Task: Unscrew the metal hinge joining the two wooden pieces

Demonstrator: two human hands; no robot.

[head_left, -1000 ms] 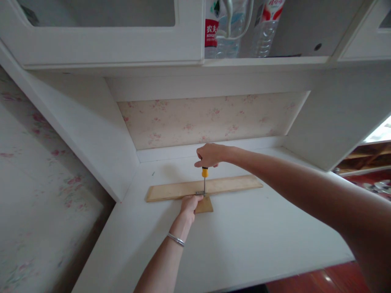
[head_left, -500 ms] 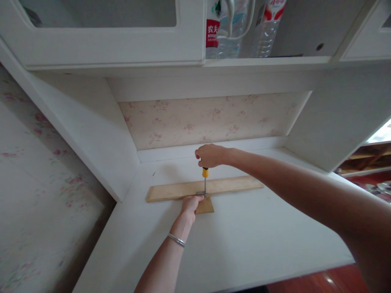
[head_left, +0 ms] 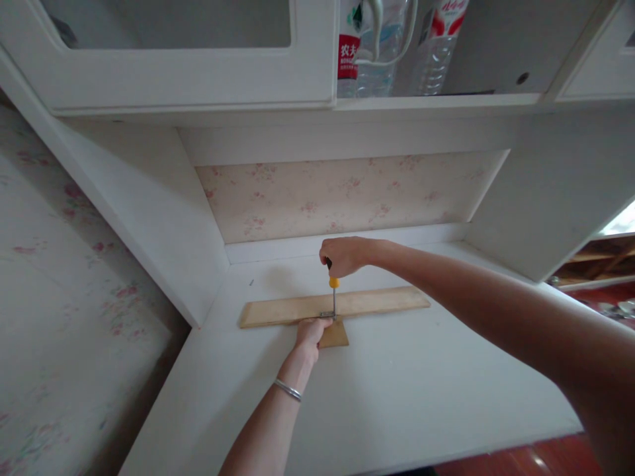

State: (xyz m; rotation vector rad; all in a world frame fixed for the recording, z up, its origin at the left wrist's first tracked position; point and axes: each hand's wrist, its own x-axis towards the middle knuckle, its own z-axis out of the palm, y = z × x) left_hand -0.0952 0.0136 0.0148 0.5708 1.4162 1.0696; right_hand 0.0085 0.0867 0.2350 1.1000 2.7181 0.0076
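Both hands working on wooden strip [head_left: 377,301], lying flat near back of white desk [head_left: 421,383]. Right hand [head_left: 342,255] clenching round handle of screwdriver [head_left: 334,291], holding it upright, tip sitting at small metal bracket [head_left: 326,313] on strip. Left hand [head_left: 311,330] pressing down beside bracket, fingers curling over edge of strip and small wooden piece [head_left: 335,335] (thumb very close to blade). Risks: tip camming out and jabbing thumb; strip sliding on smooth desk if left hand is easing off; shaft tilting, chewing up screw head.
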